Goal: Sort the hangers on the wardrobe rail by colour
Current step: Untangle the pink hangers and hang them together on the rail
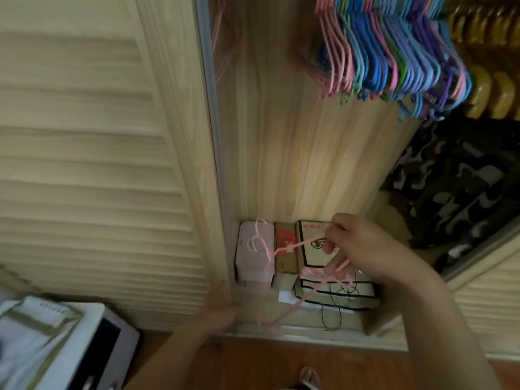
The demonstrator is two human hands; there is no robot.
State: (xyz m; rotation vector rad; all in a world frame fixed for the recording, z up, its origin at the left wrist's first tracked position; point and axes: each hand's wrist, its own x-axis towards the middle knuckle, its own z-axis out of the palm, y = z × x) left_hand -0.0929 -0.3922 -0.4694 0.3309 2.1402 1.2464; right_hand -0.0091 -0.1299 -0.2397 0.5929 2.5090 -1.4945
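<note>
My right hand [354,246] grips several thin pink hangers [284,249] low in the wardrobe, their hooks pointing left over the boxes on the floor. Blurred, my left hand [222,308] rests with straight fingers against the lower edge of the louvred door frame and holds nothing. High on the right, a dense bunch of mixed hangers [394,52] in pink, blue, green and purple hangs from the rail. Some pink hangers [221,43] hang apart at the upper left, beside the door edge.
A pink box [254,266], a cardboard box [285,257] and black-edged boxes [337,291] sit on the wardrobe floor. Camouflage clothing [455,184] and gold-brown hangers [489,80] fill the right. The louvred door [98,164] stands at left; a white appliance [70,344] is lower left.
</note>
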